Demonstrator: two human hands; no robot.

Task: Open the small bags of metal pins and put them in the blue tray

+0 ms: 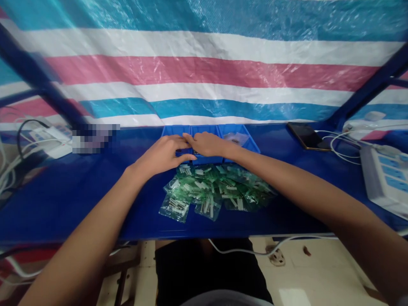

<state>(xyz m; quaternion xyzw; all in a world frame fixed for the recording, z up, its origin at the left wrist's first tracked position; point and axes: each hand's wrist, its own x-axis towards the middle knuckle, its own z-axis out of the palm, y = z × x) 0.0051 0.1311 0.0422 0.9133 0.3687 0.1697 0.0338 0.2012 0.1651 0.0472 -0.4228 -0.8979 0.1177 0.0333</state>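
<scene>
My left hand reaches over the left compartment of a blue divided bin. Its thumb stretches out to the right, apart from the fingers, and nothing shows in it. Over the middle compartment is my right hand, its fingers curled down and mostly hidden; what they hold, if anything, cannot be made out. The fingertips of both hands meet or overlap. In the right compartment lies a clear plastic bag with small parts. Before the bin spreads a pile of small clear and green plastic packets holding screws and white pieces.
A dark phone with white cables lies at the right, near a white power strip. Another power strip and cables sit at the left. Blue frame posts flank the blue table, with a striped sheet behind.
</scene>
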